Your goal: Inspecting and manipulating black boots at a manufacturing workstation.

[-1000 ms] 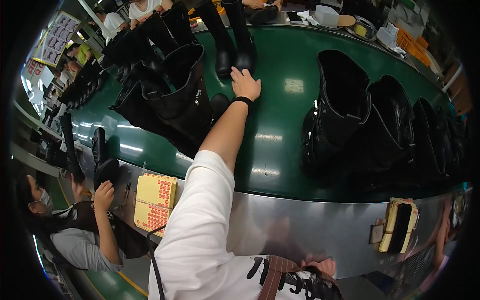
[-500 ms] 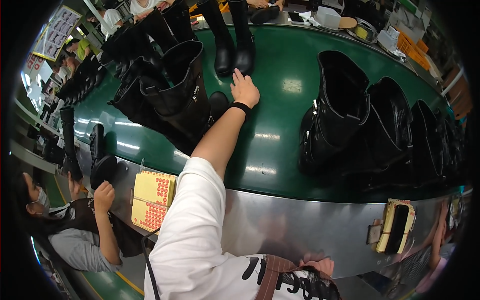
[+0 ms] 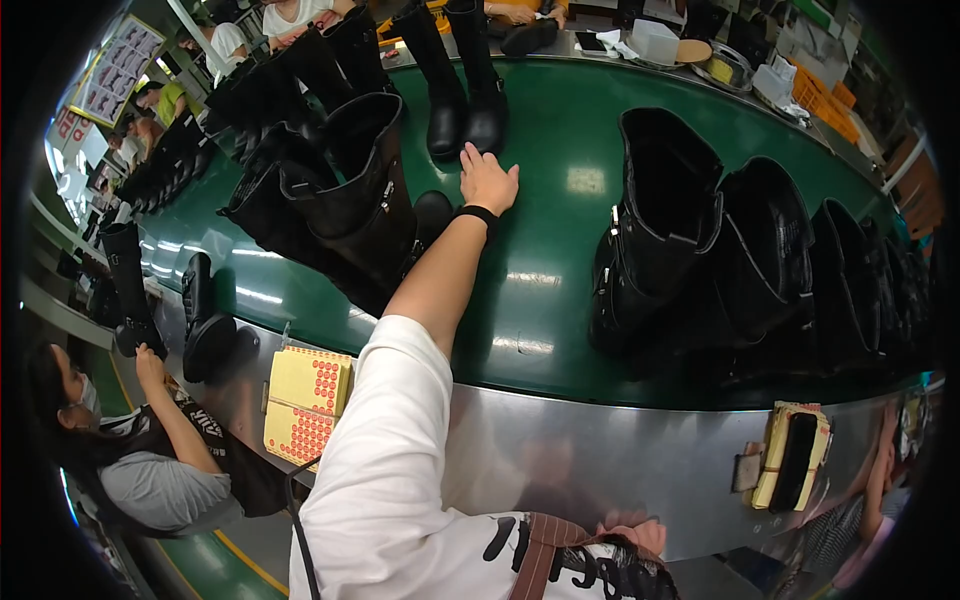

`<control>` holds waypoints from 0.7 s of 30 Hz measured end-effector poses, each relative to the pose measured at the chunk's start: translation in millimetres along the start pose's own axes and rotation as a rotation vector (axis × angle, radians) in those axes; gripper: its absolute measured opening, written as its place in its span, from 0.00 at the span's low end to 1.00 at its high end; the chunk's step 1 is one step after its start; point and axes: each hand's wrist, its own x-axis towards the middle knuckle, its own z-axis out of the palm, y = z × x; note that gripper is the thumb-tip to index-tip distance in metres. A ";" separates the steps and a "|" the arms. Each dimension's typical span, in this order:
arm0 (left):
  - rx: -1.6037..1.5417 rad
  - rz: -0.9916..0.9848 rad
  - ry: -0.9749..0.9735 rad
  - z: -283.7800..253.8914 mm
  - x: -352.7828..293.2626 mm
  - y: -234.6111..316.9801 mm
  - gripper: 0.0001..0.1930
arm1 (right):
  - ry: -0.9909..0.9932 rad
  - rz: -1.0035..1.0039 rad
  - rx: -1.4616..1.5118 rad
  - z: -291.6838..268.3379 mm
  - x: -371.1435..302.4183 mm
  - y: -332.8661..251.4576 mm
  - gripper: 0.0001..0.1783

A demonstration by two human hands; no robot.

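Note:
My left hand point(image 3: 488, 182) reaches far out over the green conveyor belt point(image 3: 560, 250), palm down, a black band on the wrist. Its fingertips lie at the foot of a pair of tall black boots point(image 3: 462, 95) standing upright on the belt; it grips nothing. Just left of my forearm stands a wide black boot with a side zip point(image 3: 352, 190). A small patch of what looks like my right hand point(image 3: 632, 532) shows at my waist by the dark apron straps; its fingers are hidden.
More black boots point(image 3: 655, 225) stand in a row along the right of the belt, and several crowd the left. Yellow sticker sheets point(image 3: 305, 400) hang on the metal front. A seated person point(image 3: 150, 450) holds a boot at lower left. A brush holder point(image 3: 795, 455) is at right.
My left hand has drawn back a little from the tall boots' feet. The boots on the right have drifted slightly left.

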 end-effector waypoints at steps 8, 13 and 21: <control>0.047 -0.123 -0.077 -0.7 4.4 11.6 0.33 | -0.022 0.009 0.024 4.2 -2.7 -1.0 0.16; 0.025 -0.288 -0.329 -9.8 -18.3 13.1 0.38 | -0.039 0.018 0.011 -4.8 3.7 -3.6 0.16; -0.188 0.069 -0.203 -88.4 -107.8 45.1 0.24 | 0.115 -0.012 0.201 -13.9 19.1 -15.8 0.15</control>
